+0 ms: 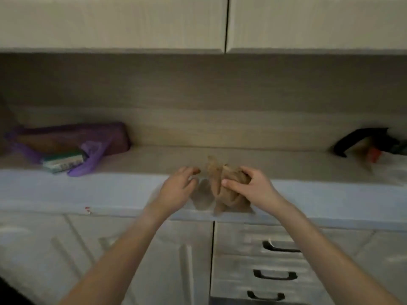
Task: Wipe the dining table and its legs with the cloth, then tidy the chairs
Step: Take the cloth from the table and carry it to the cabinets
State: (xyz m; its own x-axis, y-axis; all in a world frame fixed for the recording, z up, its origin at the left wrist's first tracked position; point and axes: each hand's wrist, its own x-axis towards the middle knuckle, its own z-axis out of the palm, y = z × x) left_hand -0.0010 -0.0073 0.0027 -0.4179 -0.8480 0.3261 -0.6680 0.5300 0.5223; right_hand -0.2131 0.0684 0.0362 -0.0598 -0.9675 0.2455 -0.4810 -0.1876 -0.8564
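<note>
Cloth, brown and crumpled into a loose bundle, sat at the front edge of the surface, with its lower folds hanging slightly over the pale lip. The right hand gripped it from the right side, fingers curled over the top of the bundle and the thumb pressed against its near face. The left hand hovered just beside the cloth on the left, its fingers loosely bent and holding nothing; blur hid whether the fingertips touched the fabric. Far to the left on the surface lay a purple bag against the back wall, with a green and white box resting at its front. At the far right stood a black-handled object with an orange part, too blurred to identify. Pale wall cabinets hung above, and below the surface were drawers with black handles.
</note>
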